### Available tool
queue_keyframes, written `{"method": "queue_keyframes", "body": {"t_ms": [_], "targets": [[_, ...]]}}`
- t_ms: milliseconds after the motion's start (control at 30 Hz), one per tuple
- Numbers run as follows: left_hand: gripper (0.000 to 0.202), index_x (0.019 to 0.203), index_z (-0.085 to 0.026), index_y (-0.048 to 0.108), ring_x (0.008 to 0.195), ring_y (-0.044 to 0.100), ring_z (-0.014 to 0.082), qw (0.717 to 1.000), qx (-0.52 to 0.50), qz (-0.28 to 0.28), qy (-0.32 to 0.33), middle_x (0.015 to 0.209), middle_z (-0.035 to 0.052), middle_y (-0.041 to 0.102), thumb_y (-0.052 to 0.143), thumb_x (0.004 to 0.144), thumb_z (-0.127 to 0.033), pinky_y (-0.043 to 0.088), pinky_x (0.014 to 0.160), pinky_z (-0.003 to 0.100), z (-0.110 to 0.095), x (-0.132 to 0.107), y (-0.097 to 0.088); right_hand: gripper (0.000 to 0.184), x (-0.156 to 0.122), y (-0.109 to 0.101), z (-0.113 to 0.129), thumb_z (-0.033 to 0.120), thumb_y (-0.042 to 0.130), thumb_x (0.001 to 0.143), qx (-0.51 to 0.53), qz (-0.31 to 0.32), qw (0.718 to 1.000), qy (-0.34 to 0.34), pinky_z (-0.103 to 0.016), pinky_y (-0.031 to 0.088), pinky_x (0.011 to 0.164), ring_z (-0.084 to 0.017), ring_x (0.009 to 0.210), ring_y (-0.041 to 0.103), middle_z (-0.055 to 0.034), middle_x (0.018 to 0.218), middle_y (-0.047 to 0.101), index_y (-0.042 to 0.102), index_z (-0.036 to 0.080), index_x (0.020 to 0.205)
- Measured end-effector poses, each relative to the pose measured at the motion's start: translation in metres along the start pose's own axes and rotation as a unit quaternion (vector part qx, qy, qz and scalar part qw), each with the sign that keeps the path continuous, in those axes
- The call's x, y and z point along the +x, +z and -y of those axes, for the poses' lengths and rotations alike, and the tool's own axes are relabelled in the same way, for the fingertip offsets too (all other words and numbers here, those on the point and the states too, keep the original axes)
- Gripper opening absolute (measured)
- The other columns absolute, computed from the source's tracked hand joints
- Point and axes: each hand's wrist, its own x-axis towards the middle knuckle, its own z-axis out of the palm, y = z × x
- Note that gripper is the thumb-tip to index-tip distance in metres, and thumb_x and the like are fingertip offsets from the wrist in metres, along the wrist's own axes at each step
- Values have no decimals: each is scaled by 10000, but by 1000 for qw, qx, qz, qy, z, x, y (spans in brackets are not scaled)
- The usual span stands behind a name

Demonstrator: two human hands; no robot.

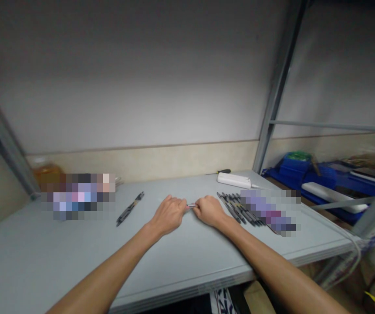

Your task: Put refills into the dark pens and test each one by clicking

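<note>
My left hand (170, 214) and my right hand (208, 210) meet above the middle of the grey table. Both are closed, gripping opposite ends of a slim pen (191, 205). Only a short silvery stretch of it shows between them; the fingers hide the rest. To the right of my right hand, several dark pens (236, 208) lie side by side at a slant. Left of my left hand, a small group of dark pens (130, 209) rests on the tabletop.
A white power strip (234, 180) and a screwdriver (223, 172) lie near the back wall. Blurred-out items sit at the left and right of the table (161, 279). Metal posts (280, 87) rise at its corners; blue bins (294, 168) stand beyond on the right.
</note>
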Motion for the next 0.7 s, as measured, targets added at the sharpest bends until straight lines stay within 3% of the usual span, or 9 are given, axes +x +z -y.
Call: {"method": "queue_keyframes", "body": {"t_ms": [167, 300, 433, 700], "targets": [[395, 732, -173, 517, 579, 504, 149, 985, -155, 19, -74, 622, 33, 574, 212, 924, -335, 315, 592, 274, 6, -1, 5, 348, 0, -10, 4, 300, 338, 906, -41, -36, 998, -31, -292, 366, 633, -211, 711, 612, -149, 771, 670, 650, 155, 854], [432, 641, -179, 482, 550, 455, 122, 955, -281, 11, -97, 583, -8, 522, 224, 910, -397, 290, 545, 245, 16, -2, 0, 292, -1, -13, 7, 332, 373, 905, -43, -108, 989, -89, -291, 334, 668, -206, 787, 560, -121, 803, 625, 603, 156, 871], [438, 610, -173, 481, 531, 408, 115, 953, -285, 5, -108, 546, -20, 479, 239, 896, -400, 270, 548, 250, 24, -5, -5, 308, -2, -9, 7, 365, 353, 914, -31, -152, 978, -141, -292, 297, 663, -191, 778, 498, -93, 814, 576, 571, 159, 846], [449, 565, -175, 426, 533, 365, 112, 951, -292, 12, -100, 531, -30, 427, 220, 893, -401, 249, 549, 259, 24, -4, -6, 310, -1, -9, 2, 354, 344, 923, -41, -183, 965, -186, -308, 248, 643, -192, 777, 428, -74, 806, 548, 571, 176, 809]]}}
